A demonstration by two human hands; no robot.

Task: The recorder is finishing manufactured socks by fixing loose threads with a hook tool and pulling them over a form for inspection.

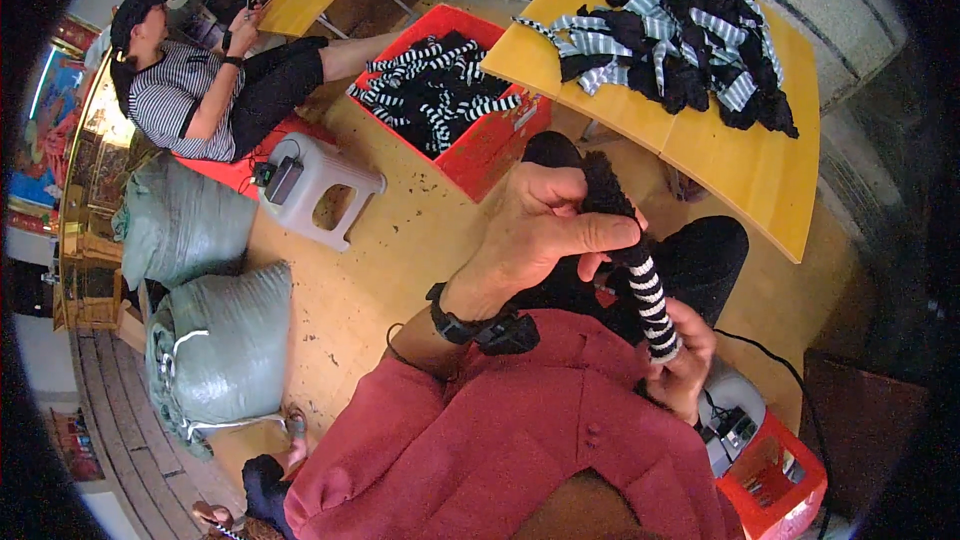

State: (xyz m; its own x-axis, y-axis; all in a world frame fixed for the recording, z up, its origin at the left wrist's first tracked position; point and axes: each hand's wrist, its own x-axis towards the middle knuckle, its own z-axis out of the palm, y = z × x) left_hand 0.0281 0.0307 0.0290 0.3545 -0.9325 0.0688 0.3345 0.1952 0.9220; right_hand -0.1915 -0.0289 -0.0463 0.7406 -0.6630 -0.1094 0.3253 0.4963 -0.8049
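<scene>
A black-and-white striped knitted tube (651,305) with a fuzzy black end (607,185) runs slantwise in front of my red shirt, above my lap. My left hand (555,230) is closed around the fuzzy black part, its thumb pressed along the top near where the stripes start. Lower down, at the striped end, my right hand (685,355) has its fingers closed on the tube. The palm sides of both hands are partly hidden. A black strap with a small device (485,325) is on my left wrist.
Ahead, a red bin (462,162) holds several striped tubes. Flat black and striped pieces (690,40) lie heaped on a yellow table (740,175). Leftward are a pale stool (325,185), stuffed sacks (225,340) and a seated person (190,90). A red stool (765,475) stands right.
</scene>
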